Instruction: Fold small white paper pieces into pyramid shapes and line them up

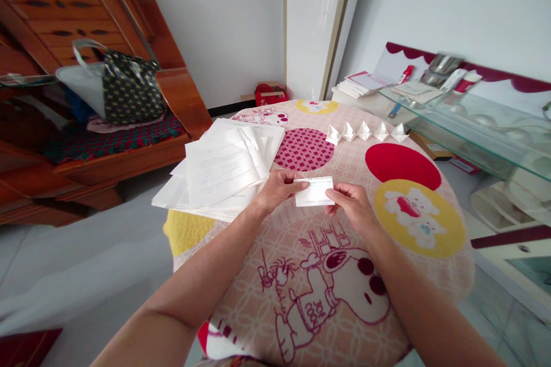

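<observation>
With left hand (pixel 280 188) and right hand (pixel 352 200), pinching small white paper (pixel 314 192) at opposite ends above the tabletop (pixel 279 241); seemingly mid-folding, next calling for aligned edges.

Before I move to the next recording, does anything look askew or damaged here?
Yes, mildly: the stack of loose white printed sheets is fanned unevenly, its left corner jutting past the edge of the rounded table with a pink patterned cloth, and a top sheet looks creased.
</observation>
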{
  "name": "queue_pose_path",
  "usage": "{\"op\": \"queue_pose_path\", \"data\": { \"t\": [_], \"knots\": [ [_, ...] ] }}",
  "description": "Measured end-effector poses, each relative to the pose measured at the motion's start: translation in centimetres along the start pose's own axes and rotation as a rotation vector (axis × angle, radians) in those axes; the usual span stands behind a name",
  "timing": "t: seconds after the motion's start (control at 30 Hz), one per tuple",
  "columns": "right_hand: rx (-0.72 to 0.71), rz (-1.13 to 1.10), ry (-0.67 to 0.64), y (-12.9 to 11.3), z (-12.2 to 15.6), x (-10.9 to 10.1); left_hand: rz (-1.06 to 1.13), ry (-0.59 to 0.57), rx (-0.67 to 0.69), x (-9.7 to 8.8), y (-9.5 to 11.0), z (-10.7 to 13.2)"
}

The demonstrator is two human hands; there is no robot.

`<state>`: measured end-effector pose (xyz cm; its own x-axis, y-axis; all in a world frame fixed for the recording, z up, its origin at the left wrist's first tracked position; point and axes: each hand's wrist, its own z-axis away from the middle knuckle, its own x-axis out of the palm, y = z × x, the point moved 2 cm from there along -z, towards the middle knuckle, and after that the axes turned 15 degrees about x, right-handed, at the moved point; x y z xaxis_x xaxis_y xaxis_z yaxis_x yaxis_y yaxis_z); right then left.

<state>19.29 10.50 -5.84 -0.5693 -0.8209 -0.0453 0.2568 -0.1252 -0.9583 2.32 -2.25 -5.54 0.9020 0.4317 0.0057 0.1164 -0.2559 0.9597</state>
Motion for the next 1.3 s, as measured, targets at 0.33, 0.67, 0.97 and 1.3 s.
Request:
{"op": "queue_pose_path", "data": {
  "t": [0.33, 0.67, 0.97, 1.3],
  "knots": [
    [-0.155, 0.046, 0.100, 0.35, -0.10, -0.59, -0.095, -0.077, -0.036, 0.02, -0.12, 0.14],
    [-0.169, -0.020, 0.139, 0.16, -0.18, -0.52, -0.064, -0.030, -0.007, -0.24, -0.17, -0.02],
    [-0.127, -0.128, 0.123, 0.36, -0.35, -0.29, -0.048, -0.026, 0.010, -0.53, -0.48, -0.13],
    [-0.136, -0.015, 0.142, 0.53, -0.28, -0.39, 0.001, -0.015, 0.010, -0.39, -0.67, -0.26]
  ]
}}
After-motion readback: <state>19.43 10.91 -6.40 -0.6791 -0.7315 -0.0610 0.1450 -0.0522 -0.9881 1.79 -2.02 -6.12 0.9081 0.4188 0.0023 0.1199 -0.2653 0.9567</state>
